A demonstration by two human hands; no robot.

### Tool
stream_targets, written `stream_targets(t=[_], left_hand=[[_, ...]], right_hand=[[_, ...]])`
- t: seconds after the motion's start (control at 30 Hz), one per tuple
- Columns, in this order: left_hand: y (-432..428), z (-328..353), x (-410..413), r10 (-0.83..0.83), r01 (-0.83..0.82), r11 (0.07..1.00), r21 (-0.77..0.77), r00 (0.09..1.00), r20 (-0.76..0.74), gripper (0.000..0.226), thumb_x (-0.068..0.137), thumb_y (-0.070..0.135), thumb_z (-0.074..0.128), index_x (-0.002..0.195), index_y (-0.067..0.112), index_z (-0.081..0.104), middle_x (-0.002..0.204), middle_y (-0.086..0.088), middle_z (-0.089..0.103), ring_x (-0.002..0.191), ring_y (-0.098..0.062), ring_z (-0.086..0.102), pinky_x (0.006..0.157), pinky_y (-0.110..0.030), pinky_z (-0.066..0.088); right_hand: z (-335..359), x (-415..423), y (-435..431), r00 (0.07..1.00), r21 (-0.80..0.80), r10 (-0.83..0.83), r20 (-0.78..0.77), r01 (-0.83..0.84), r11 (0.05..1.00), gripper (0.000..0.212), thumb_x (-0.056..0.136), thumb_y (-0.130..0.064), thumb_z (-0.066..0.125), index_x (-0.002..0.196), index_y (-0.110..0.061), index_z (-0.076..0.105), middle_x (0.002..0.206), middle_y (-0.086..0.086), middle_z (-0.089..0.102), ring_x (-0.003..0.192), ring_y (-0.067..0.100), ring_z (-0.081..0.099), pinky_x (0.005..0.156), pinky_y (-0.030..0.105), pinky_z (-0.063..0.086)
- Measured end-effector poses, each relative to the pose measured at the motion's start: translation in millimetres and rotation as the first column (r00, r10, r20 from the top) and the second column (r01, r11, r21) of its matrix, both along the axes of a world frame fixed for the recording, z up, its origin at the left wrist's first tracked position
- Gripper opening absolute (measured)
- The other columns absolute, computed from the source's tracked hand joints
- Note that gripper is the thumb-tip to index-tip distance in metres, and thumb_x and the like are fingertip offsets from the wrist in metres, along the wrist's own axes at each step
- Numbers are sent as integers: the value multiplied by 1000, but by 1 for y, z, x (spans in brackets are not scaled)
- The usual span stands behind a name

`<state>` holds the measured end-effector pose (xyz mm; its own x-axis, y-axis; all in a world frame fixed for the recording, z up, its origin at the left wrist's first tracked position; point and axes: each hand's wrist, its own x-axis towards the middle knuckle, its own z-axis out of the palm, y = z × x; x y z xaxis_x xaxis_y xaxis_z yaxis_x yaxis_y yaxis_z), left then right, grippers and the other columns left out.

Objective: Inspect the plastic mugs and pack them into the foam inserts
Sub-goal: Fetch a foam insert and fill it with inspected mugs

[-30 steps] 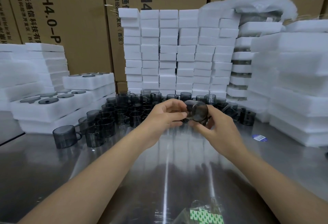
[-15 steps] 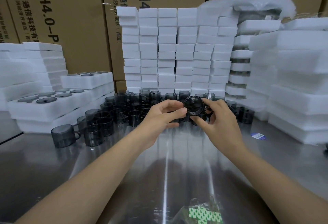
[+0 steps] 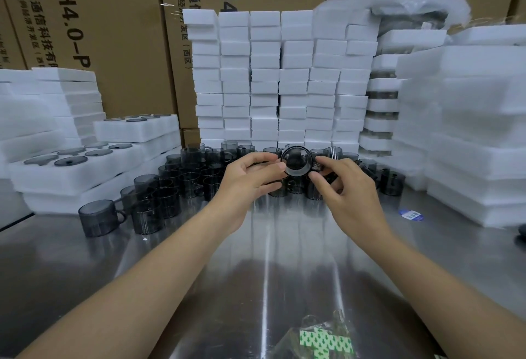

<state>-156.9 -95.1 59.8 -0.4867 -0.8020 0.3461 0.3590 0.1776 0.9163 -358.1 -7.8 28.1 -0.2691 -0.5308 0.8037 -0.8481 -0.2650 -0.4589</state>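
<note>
Head view, centre of the frame: the left hand (image 3: 250, 176) and the right hand (image 3: 347, 188) meet over the far part of the steel table (image 3: 256, 273), and between them they hold one dark, see-through mug (image 3: 296, 161) up off the surface. The left hand's curled fingers and thumb pinch its left edge. The right hand's index finger and thumb pinch its right side, where the handle seems to be. One round end of the mug faces the camera; whether that is the mouth or the base I cannot tell.

This looks like the inspection step, the mug being presented end-on for a check.

Just behind and to the left of the hands stand the loose mugs (image 3: 182, 176), crowded together. At middle left lies a foam insert (image 3: 79, 171) with dark mug ends showing in several of its pockets. Foam stacks (image 3: 279, 79) rise at centre and right, with cardboard boxes (image 3: 113, 31) behind. A blue sticker (image 3: 411, 214) lies at right.

If the mug passes, the next move likely calls for one hand to let go and the other to carry it left to a free pocket, lined up so it seats squarely.
</note>
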Motion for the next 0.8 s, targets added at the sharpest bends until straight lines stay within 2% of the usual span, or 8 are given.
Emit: stream_targets(t=[0.1,0.27,0.4,0.57,0.67,0.73,0.8], left_hand=[[0,0,1,-11,11,1000,-6,1000,13,34,95,13,81,128,15,71,116,-8,82,110,-24,79,89,-31,65],[7,-1,0,-32,33,998,-45,999,30,35,102,16,73,136,23,70,126,-3,79,114,-20,77,90,-29,64],[10,2,1,-22,26,996,-87,999,42,40,105,18,69,145,18,67,130,-2,78,117,-18,76,92,-30,63],[12,4,0,15,-8,984,-180,999,36,48,104,0,65,143,27,68,132,6,77,118,-15,75,92,-35,64],[12,4,-1,47,-26,956,-293,997,63,58,100,-4,66,140,38,67,131,11,76,125,-6,69,94,-33,63],[12,3,0,56,-24,936,-351,995,80,61,98,-4,69,141,40,67,136,16,73,129,-2,65,96,-30,59],[13,3,0,47,-4,925,-380,994,103,63,97,-3,72,141,41,66,137,20,71,131,-2,64,101,-29,55]], right_hand=[[-1,0,-1,1000,6,9,25,-10,1000,38,102,-47,60,132,-27,73,96,-18,64,74,5,66,76,24,50],[-1,0,0,992,-14,65,110,-64,998,28,103,-37,68,128,-28,77,91,-12,71,67,4,72,71,9,46],[2,4,1,982,-56,105,160,-97,994,23,102,-30,71,124,-28,78,89,-8,71,65,5,72,66,6,45],[6,12,6,968,-110,140,208,-119,987,21,103,-26,71,121,-30,79,87,-5,72,65,8,71,66,7,45],[11,17,9,919,-113,217,329,-190,975,18,106,-31,65,99,-36,81,80,-3,74,60,10,67,57,15,48],[14,19,9,850,-59,254,461,-256,965,36,110,-37,58,86,-23,80,72,-1,72,56,13,62,49,19,45],[17,22,10,732,12,261,630,-345,938,49,112,-38,53,78,-12,76,63,0,65,51,12,56,44,21,41]])
